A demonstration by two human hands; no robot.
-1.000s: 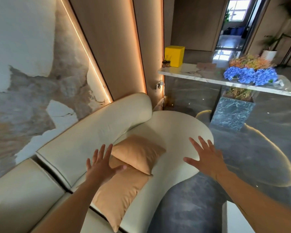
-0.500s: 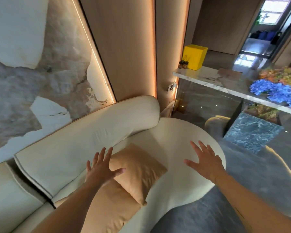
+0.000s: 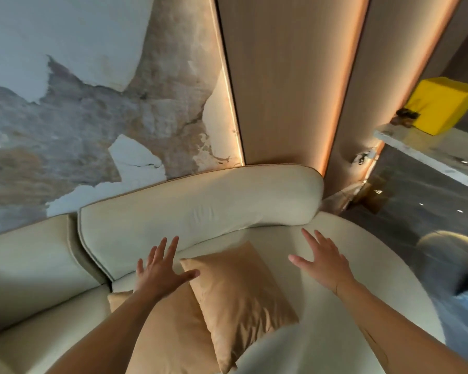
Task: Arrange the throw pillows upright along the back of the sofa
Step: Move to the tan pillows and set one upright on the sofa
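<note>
While two tan pillows (image 3: 238,298) lie flat on the sofa (image 3: 200,211), left hand (image 3: 161,271) and right hand (image 3: 323,263) hover spread wide.

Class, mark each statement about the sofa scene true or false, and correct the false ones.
1. Both hands are open with fingers spread. True: left hand, right hand.
2. The upper pillow stands upright against the backrest. False: it lies flat on the seat.
3. The upper pillow overlaps the lower pillow. True.
4. The right hand grips a pillow. False: it holds nothing.
5. A yellow box sits on the shelf. True.
</note>
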